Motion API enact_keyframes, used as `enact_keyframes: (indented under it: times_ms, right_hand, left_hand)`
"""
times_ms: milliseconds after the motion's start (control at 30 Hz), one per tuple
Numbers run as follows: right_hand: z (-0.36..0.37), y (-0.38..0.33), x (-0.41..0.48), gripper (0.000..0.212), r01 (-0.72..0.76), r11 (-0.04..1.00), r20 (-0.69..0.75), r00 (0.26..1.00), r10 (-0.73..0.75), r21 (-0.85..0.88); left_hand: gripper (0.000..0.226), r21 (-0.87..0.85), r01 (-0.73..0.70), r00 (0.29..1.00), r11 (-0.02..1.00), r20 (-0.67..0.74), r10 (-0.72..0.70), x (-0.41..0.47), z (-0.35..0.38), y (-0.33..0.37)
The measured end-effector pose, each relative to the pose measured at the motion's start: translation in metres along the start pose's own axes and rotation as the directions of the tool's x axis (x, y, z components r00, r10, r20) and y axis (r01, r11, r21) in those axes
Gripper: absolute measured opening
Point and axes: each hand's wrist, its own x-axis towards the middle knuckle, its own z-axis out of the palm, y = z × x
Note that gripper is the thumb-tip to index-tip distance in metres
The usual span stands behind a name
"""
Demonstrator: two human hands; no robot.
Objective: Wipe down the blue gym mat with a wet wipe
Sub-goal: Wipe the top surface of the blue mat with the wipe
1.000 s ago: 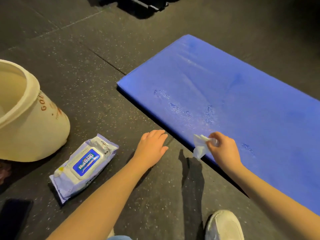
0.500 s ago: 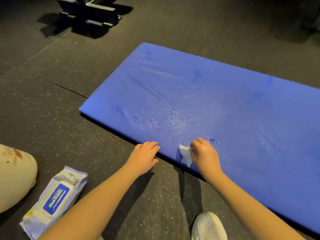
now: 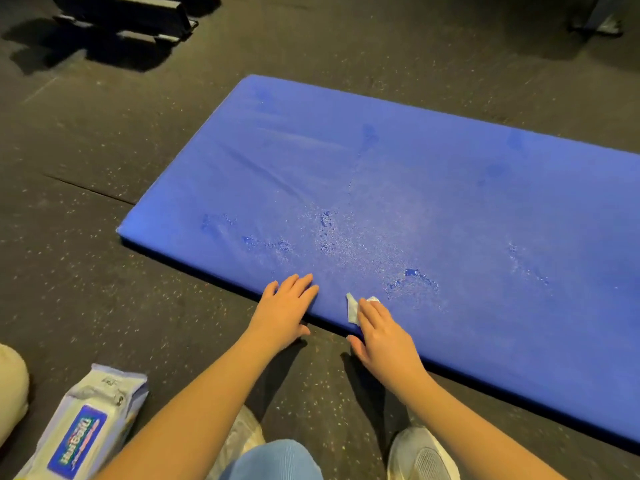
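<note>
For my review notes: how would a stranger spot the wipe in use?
Find the blue gym mat on the dark floor. At its near edge, the right hand presses a small crumpled white wipe. Nothing else white lies on the mat; the wipes pack sits on the floor.

Dark speckled rubber floor (image 3: pixel 86 289) under you, with the blue gym mat (image 3: pixel 450 202) laid flat on it.
The mat stretches from in front of you away to the right, with wet patches on its top, and a seam in the floor runs up toward its left side. At your lower left a pack of wipes (image 3: pixel 83 431) lies label up, near a cream-coloured rounded container (image 3: pixel 12 386) cut off by the frame edge. Your two pale shoes (image 3: pixel 422 455) stand on the floor near the mat's near edge. A dark metal frame (image 3: pixel 128 12) sits at top left, well apart from the mat.
</note>
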Motion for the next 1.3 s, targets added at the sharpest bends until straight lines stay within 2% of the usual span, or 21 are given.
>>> enact_keyframes:
  times_ms: [33, 100, 233, 333, 433, 533, 567, 700, 767, 833, 933, 1033, 1100, 1233, 1300]
  right_hand:
    - [0.0, 0.0, -0.001, 0.073, 0.001, 0.999, 0.033, 0.999, 0.001, -0.041]
    - [0.003, 0.002, -0.001, 0.081, 0.022, 0.988, 0.049, 0.999, -0.015, -0.152]
    - [0.009, 0.003, 0.001, 0.081, 0.068, 0.954, 0.037, 0.998, -0.06, -0.291]
    - [0.008, 0.005, 0.0, 0.075, 0.058, 0.951, 0.004, 0.998, -0.059, -0.303]
    - [0.008, 0.009, 0.0, 0.07, 0.013, 0.969, -0.013, 1.0, -0.016, -0.245]
    - [0.007, 0.008, 0.003, 0.083, 0.025, 0.976, 0.019, 1.0, -0.021, -0.217]
    - [0.007, 0.006, 0.005, 0.088, 0.023, 0.978, 0.039, 0.999, -0.015, -0.206]
    - [0.004, 0.01, 0.015, 0.092, -0.039, 0.983, 0.042, 0.998, 0.047, -0.177]
    - [-0.002, 0.014, 0.019, 0.081, -0.047, 0.981, 0.009, 0.999, 0.049, -0.19]
    - [-0.012, 0.014, 0.022, 0.06, -0.025, 0.974, -0.044, 0.999, 0.015, -0.227]
    - [-0.033, 0.014, 0.025, 0.045, -0.006, 0.972, -0.099, 0.995, -0.018, -0.234]
    - [-0.059, 0.013, 0.021, 0.052, -0.012, 0.981, -0.154, 0.988, -0.019, -0.196]
    - [-0.078, 0.013, 0.011, 0.058, -0.023, 0.982, -0.159, 0.987, -0.008, -0.188]
    - [-0.103, 0.019, -0.025, 0.074, -0.045, 0.987, -0.102, 0.994, 0.029, -0.153]
    - [-0.11, 0.024, -0.044, 0.07, -0.066, 0.985, -0.072, 0.996, 0.055, -0.161]
  left_hand:
    - [0.087, 0.014, 0.004, 1.0, 1.0, 0.018, -0.005, 0.004, 0.0, 0.002]
    - [0.096, 0.083, 0.018, 0.999, 0.996, 0.037, -0.021, 0.01, 0.003, 0.003]
    - [0.106, 0.176, 0.059, 0.997, 0.983, 0.03, -0.065, 0.025, 0.003, 0.0]
    - [0.117, 0.257, 0.042, 0.999, 0.965, 0.0, -0.044, 0.035, 0.009, -0.012]
    - [0.095, 0.309, -0.043, 0.998, 0.95, 0.057, 0.026, 0.041, 0.027, -0.023]
    - [0.048, 0.459, -0.125, 0.987, 0.879, -0.028, 0.155, 0.031, 0.017, -0.025]
    - [0.042, 0.494, -0.155, 0.977, 0.856, -0.053, 0.208, 0.029, 0.014, -0.026]
    - [0.047, 0.547, -0.24, 0.91, 0.802, -0.16, 0.382, 0.029, 0.001, -0.035]
    - [0.039, 0.551, -0.26, 0.883, 0.793, -0.197, 0.427, 0.026, -0.01, -0.035]
    - [0.033, 0.512, -0.255, 0.87, 0.82, -0.248, 0.426, 0.023, -0.021, -0.034]
    - [0.054, 0.368, -0.211, 0.861, 0.906, -0.369, 0.35, 0.013, -0.033, -0.036]
    - [0.077, 0.241, -0.098, 0.881, 0.966, -0.431, 0.196, -0.005, -0.042, -0.049]
    - [0.083, 0.229, -0.054, 0.894, 0.972, -0.423, 0.149, -0.018, -0.047, -0.056]
    - [0.082, 0.249, -0.142, 0.89, 0.958, -0.391, 0.234, -0.037, -0.05, -0.042]
    - [0.083, 0.238, -0.199, 0.883, 0.951, -0.378, 0.279, -0.044, -0.047, -0.025]
